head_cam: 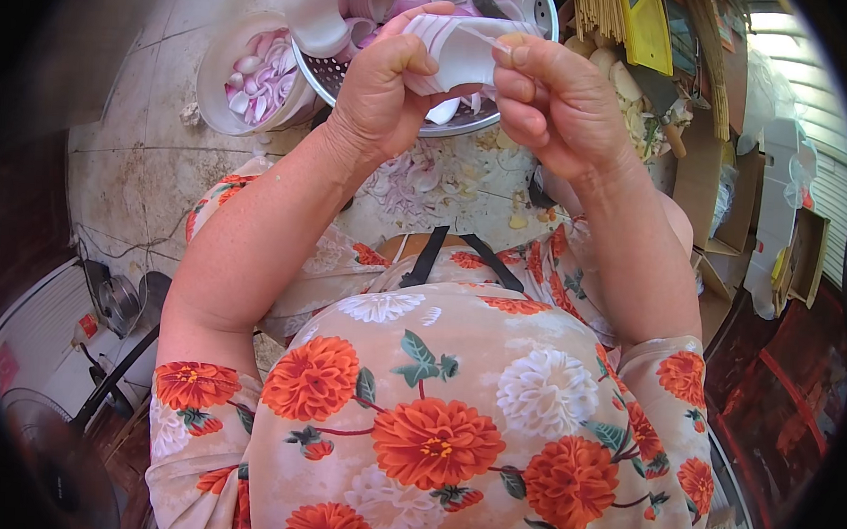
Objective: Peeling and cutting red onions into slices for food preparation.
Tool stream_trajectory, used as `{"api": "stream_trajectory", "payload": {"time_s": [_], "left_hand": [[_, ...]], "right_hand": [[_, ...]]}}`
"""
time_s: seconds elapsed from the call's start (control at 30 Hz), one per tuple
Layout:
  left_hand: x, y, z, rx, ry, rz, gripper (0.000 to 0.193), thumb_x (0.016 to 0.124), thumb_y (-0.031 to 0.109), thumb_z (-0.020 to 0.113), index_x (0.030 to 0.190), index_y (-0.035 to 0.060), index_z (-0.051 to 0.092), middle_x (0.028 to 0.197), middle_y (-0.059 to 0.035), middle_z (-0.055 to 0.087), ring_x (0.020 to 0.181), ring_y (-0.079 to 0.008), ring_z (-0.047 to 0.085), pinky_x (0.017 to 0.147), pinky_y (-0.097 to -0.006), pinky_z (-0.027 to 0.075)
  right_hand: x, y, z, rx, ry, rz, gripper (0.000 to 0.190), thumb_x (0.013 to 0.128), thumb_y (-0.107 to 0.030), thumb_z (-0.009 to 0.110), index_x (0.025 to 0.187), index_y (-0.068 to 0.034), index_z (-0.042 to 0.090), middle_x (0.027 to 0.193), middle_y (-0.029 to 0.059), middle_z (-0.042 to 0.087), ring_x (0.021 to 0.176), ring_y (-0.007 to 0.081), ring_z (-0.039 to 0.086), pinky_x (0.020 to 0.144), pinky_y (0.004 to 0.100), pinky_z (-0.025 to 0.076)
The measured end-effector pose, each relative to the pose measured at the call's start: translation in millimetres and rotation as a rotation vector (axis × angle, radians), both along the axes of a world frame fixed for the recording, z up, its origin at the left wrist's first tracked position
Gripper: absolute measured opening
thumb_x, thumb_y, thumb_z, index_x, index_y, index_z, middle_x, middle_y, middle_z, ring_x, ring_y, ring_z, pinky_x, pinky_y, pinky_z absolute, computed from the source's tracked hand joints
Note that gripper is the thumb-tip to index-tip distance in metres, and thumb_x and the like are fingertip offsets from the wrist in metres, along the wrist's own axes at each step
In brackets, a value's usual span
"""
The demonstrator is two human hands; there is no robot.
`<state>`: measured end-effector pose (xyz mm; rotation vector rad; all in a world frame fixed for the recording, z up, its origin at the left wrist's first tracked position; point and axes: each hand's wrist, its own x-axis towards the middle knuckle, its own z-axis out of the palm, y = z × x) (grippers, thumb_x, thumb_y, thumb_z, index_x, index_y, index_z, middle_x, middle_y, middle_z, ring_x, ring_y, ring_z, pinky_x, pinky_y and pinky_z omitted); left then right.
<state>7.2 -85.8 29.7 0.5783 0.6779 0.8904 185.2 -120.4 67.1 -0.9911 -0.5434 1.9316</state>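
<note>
My left hand (389, 86) grips a curved, white onion piece (468, 61) with purple edges, thumb in front and fingers behind. At its right side my right hand (558, 100) pinches a thin, whitish strip (484, 37) between thumb and forefinger. The strip runs across the hollow of the onion piece. Just beyond both hands is a perforated metal colander (318, 82) holding large cut pieces of red onion (317, 19). A dark blade-like thing (486, 0) rests among them, partly out of view.
Left of the colander stands a white tub (212, 78) with onion petals (261, 84). Onion scraps (420, 179) litter the tiled floor. At right are bundled thin sticks (601, 13), a yellow slicer (646, 33) and cardboard boxes (700, 170). A fan (61, 454) stands lower left.
</note>
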Motion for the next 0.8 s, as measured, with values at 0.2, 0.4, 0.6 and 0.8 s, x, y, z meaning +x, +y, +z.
{"api": "stream_trajectory", "payload": {"time_s": [0.2, 0.4, 0.6, 0.8], "left_hand": [[-9.2, 5.8, -5.4, -0.052, -0.045, 0.034, 0.065, 0.068, 0.011, 0.056, 0.131, 0.0004, 0.050, 0.128, -0.0154, 0.056, 0.121, -0.0321, 0.055, 0.102, -0.0535, 0.048], [-13.8, 19.8, -4.0, -0.096, -0.125, 0.095, 0.056, 0.068, 0.008, 0.054, 0.124, 0.0010, 0.053, 0.121, -0.0142, 0.059, 0.118, -0.0330, 0.058, 0.098, -0.0545, 0.052], [-25.2, 31.9, -4.0, -0.089, -0.221, 0.040, 0.068, 0.064, 0.010, 0.057, 0.131, -0.0018, 0.051, 0.131, -0.0202, 0.055, 0.125, -0.0401, 0.053, 0.102, -0.0572, 0.048], [-21.6, 30.6, -0.4, -0.082, -0.301, -0.118, 0.070, 0.064, 0.010, 0.058, 0.133, -0.0009, 0.048, 0.132, -0.0205, 0.055, 0.126, -0.0415, 0.051, 0.103, -0.0567, 0.048]], "right_hand": [[11.7, -2.0, 10.1, 0.116, -0.009, 0.051, 0.017, 0.091, -0.019, 0.063, 0.093, -0.003, 0.062, 0.068, 0.0013, 0.056, 0.049, 0.0075, 0.050, 0.041, 0.0185, 0.035], [0.7, -18.3, -1.9, 0.489, -0.708, 0.679, 0.020, 0.082, -0.013, 0.069, 0.067, -0.004, 0.059, 0.067, 0.0003, 0.059, 0.064, 0.0150, 0.060, 0.058, 0.0310, 0.045], [-20.0, -37.0, -31.1, 0.837, -1.257, 0.823, 0.008, 0.069, -0.009, 0.068, 0.076, -0.006, 0.069, 0.090, 0.0147, 0.062, 0.084, 0.0344, 0.064, 0.072, 0.0452, 0.052], [-21.5, -43.9, -42.5, 0.899, -1.414, 0.733, 0.020, 0.070, -0.005, 0.067, 0.090, -0.005, 0.070, 0.097, 0.0137, 0.066, 0.088, 0.0345, 0.065, 0.074, 0.0426, 0.052]]}}
